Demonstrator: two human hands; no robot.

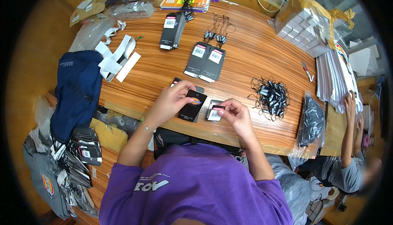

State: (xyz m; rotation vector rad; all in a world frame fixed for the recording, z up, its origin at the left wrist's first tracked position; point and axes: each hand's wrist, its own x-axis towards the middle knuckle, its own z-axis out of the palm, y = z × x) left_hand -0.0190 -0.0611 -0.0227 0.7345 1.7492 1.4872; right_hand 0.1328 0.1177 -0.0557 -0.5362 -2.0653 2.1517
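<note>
With my left hand (177, 98) I pinch a black hang tag (190, 109) that bears a small colourful logo. It is tilted above the table's near edge, over more tags that it partly hides. My right hand (237, 116) has thumb and finger closed on a small white barcode label (214, 114) with a red band, just right of the tag. Whether this is one label or a small stack I cannot tell. Ahead of my hands lie two overlapping piles of black hang tags (204, 60) with barcode labels. Another tag pile (171, 32) lies farther back.
A heap of black looped strings (271, 98) lies to the right, beside a clear bag of black strings (311, 120). Peeled white strips (118, 59) and a navy garment (77, 89) are at left. A wrapped box stack (303, 26) stands far right; a co-worker's hand (350, 102) touches papers.
</note>
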